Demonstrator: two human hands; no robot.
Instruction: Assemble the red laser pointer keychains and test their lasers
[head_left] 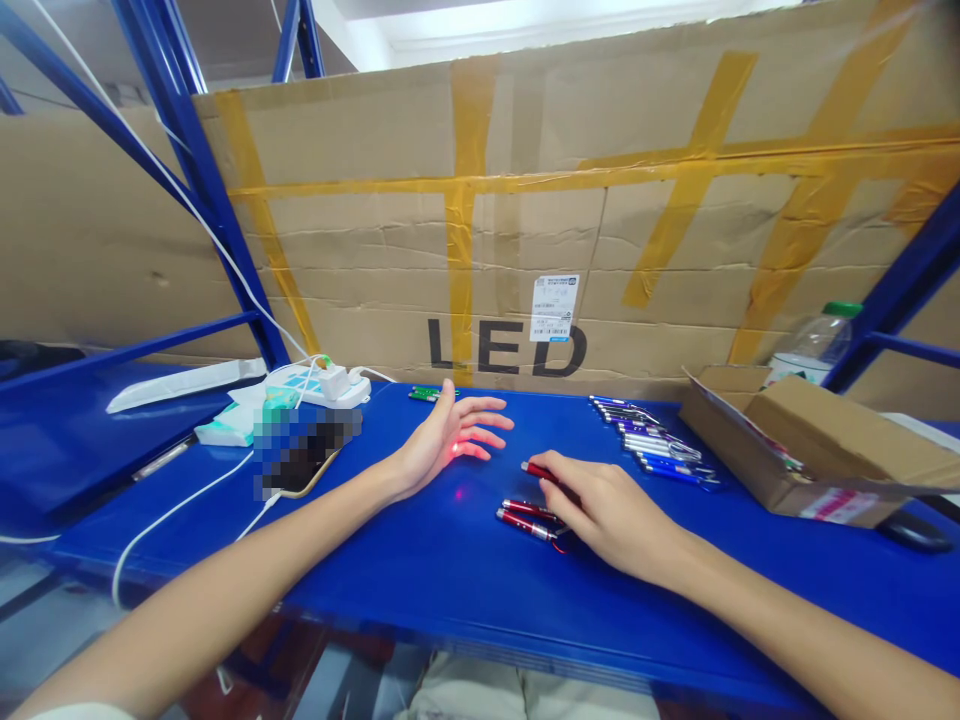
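My right hand (611, 505) is closed around a red laser pointer (534, 468), whose tip points left toward my other hand. Palm turned to the right and fingers spread, my left hand (450, 440) holds nothing. A bright red light spot shows on its lower fingers, and a fainter reddish spot lies on the blue shelf (420, 575) just below. Two more red laser pointers (525, 522) lie side by side under my right hand, one with a red cord at its end. Several blue, silver and purple pens (652, 442) lie in a row farther right.
An open cardboard box (795, 440) stands at the right, with a clear green-capped bottle (817, 340) behind it. Green pens (424, 395) lie at the back. On the left are a phone (319, 458), a power strip (330, 385) and white cables. A large carton (360, 290) walls the back.
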